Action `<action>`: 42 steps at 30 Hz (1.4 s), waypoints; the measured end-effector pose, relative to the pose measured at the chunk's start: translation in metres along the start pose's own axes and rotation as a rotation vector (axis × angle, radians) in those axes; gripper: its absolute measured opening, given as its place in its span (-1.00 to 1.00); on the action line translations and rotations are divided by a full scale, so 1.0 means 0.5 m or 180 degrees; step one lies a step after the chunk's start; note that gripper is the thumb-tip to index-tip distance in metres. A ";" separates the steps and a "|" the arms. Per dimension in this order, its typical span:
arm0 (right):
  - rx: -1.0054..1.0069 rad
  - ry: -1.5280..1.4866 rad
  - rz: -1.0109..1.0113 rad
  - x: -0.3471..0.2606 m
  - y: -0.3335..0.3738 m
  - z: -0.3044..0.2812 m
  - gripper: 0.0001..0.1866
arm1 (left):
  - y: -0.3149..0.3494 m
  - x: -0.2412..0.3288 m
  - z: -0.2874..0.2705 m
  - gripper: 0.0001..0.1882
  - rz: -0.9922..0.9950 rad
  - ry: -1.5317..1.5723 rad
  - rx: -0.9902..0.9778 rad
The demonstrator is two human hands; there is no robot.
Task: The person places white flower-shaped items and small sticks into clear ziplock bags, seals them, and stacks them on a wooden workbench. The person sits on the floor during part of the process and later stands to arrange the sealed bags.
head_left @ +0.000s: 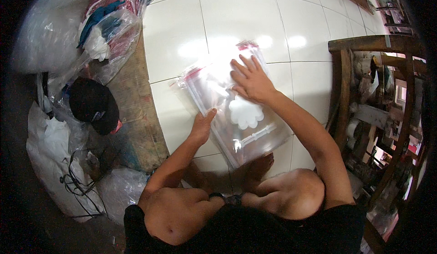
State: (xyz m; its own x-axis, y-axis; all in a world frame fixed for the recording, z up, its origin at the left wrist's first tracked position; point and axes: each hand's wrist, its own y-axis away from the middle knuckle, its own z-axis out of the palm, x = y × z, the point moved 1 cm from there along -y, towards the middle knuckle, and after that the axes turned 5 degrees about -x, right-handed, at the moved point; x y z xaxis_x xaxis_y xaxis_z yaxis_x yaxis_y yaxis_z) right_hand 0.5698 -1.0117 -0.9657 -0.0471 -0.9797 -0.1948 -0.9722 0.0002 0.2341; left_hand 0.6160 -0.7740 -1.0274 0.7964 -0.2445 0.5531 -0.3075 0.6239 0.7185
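Note:
A thick stack of clear plastic bags (pixel 217 129) with a red strip along the far end lies in front of my knees, slightly turned. White printing, a scalloped shape and a bar below it, shows on its upper face. My left hand (pixel 202 125) grips the stack's left edge, the thumb on top and the other fingers hidden underneath. Across the far half, my right hand (pixel 252 82) lies palm down with its fingers spread. Glare washes out part of the plastic beside the fingers.
White floor tiles (pixel 241 12) stretch ahead. At the left are a wooden board (pixel 132 113), a black cap (pixel 93 104) and a clear plastic sack (pixel 120 40) of cloth-like pieces. Black cord (pixel 77 183) lies over white plastic. A wooden frame (pixel 373 43) stands to the right.

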 end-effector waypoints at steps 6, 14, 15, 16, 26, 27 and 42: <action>0.0963 -0.1868 0.2320 0.073 0.116 0.057 -0.28 | 0.019 0.020 0.005 -0.62 -0.0063 -0.0832 -0.0018; 0.0530 -0.4647 0.2616 0.109 0.269 0.063 -0.25 | 0.116 0.101 0.126 -0.58 0.0390 -0.2162 -0.0736; 0.0448 -0.5026 0.2557 0.115 0.285 0.053 -0.27 | 0.122 0.098 0.137 -0.56 0.0486 -0.2101 -0.0864; 0.0285 -0.5115 0.2437 0.133 0.306 0.066 -0.24 | 0.131 0.094 0.147 -0.54 0.0581 -0.2042 -0.0993; 0.0135 -0.5570 0.2001 0.150 0.381 0.049 -0.35 | 0.151 0.055 0.174 -0.61 0.1018 -0.1786 -0.1673; 0.0079 -0.5614 0.2019 0.148 0.380 0.031 -0.38 | 0.149 0.062 0.170 -0.64 0.0880 -0.1633 -0.1459; 0.0401 -0.4665 0.2755 0.079 0.352 -0.024 -0.40 | -0.019 0.119 0.109 -0.45 0.1572 -0.3721 -0.0037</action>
State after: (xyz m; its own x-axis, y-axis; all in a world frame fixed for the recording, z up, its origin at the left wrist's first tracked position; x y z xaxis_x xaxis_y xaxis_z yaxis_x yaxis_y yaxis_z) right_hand 0.3997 -1.0528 -0.9206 -0.6172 0.3058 -0.7249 -0.5587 0.4784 0.6775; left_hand 0.6379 -0.8348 -0.9787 -0.3361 -0.4881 0.8055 -0.4302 0.8403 0.3297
